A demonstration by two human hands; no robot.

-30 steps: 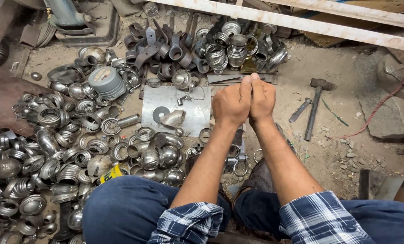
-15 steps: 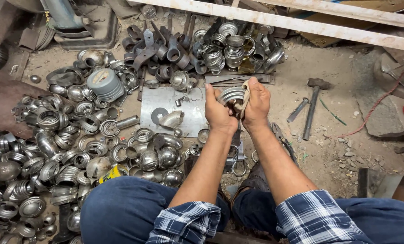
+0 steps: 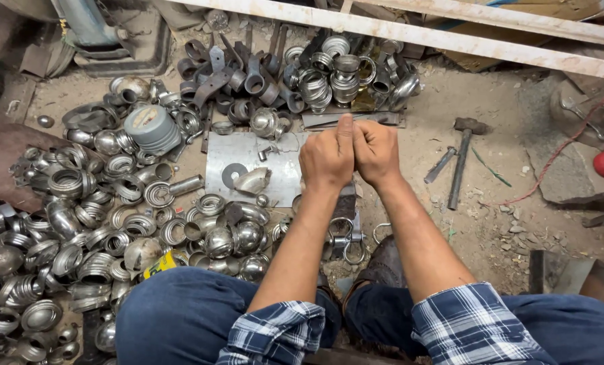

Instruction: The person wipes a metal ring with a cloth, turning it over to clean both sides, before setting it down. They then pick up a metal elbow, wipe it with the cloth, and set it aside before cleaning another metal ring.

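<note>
The floor (image 3: pixel 491 223) is bare, dusty earth scattered with small stones and scraps. At twelve o'clock a long pale beam (image 3: pixel 410 30), rust-flecked, crosses the top of the view at a slant. At three o'clock lies a flat grey slab (image 3: pixel 552 176), perhaps stone. At eleven o'clock sits a dark, dirty metal base (image 3: pixel 129 51). The light is even and soft, without hard shadows.

Left hand (image 3: pixel 327 161) and right hand (image 3: pixel 376 153) pressed together, fingers curled closed.
</note>
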